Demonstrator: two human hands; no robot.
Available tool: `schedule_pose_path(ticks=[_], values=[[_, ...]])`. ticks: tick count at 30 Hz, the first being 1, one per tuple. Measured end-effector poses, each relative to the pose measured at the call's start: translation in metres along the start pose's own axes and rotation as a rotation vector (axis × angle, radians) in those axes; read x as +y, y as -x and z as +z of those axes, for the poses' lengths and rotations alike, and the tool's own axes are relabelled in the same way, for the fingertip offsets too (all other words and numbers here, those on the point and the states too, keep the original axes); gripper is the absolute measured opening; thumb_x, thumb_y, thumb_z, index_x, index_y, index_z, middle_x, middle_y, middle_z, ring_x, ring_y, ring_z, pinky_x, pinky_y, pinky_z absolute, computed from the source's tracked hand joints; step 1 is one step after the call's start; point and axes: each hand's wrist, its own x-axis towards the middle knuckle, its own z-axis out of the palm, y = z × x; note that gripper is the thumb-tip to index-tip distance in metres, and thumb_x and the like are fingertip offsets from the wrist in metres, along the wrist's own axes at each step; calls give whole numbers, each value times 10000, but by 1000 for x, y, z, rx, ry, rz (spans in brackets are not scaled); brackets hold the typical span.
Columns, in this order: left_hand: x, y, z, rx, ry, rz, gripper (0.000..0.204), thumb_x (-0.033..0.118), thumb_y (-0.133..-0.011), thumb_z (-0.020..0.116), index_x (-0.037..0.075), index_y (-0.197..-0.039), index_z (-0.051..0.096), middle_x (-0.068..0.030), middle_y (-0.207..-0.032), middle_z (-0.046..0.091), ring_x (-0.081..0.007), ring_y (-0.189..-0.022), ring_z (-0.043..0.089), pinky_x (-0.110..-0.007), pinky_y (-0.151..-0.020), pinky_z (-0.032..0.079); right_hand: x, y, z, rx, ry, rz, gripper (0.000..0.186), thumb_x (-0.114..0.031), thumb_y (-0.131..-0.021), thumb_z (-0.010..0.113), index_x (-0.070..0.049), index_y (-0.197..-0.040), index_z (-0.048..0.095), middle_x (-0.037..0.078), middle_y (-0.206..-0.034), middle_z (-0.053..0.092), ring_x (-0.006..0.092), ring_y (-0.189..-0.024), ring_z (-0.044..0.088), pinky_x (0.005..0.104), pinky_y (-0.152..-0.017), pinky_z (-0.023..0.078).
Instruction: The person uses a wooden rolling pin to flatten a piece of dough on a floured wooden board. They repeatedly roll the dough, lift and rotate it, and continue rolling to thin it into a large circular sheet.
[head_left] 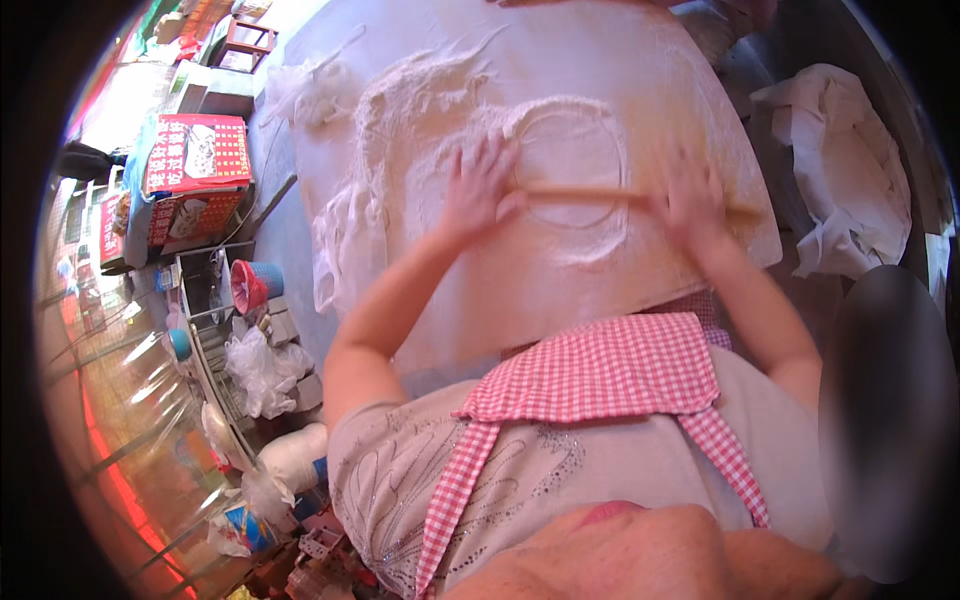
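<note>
A thin round sheet of dough (575,160) lies on the pale, floured worktop (470,320). Across its nearer half runs a slim wooden rolling pin (590,194), roughly level from left to right. My left hand (482,195) is at the pin's left end, its fingers spread forward and its thumb by the wood. My right hand (690,205) rests over the pin right of the dough, fingers stretched forward and slightly blurred; the pin's other end sticks out beyond it. Both palms are turned down, so their contact with the pin is hidden.
Loose flour (410,110) is heaped left of the dough. A white cloth or sack (845,170) sits right of the worktop. At left stand a red printed box (200,155), a blue-and-red basket (257,283) and plastic bags (265,370). Part of another person shows at the top edge.
</note>
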Motion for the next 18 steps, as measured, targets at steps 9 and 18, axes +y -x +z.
schedule_pose_path(ticks=[9,18], values=[[-22,-61,11,176,120,-25,826,638,-870,382,87,-1468,237,-184,-1515,221,-351,-1409,180,-539,-1116,99,22,-55,6,65,-83,248,745,-606,-884,410,-101,-1425,325,144,-1470,336,294,-1364,300,555,-1091,177],[-14,-78,-2,227,110,-79,830,649,-869,368,84,-1464,244,-166,-1519,223,-350,-1409,182,-546,-1117,63,39,-85,7,299,46,260,663,-579,-855,490,-102,-1314,468,118,-1358,477,280,-1272,414,498,-1035,282]])
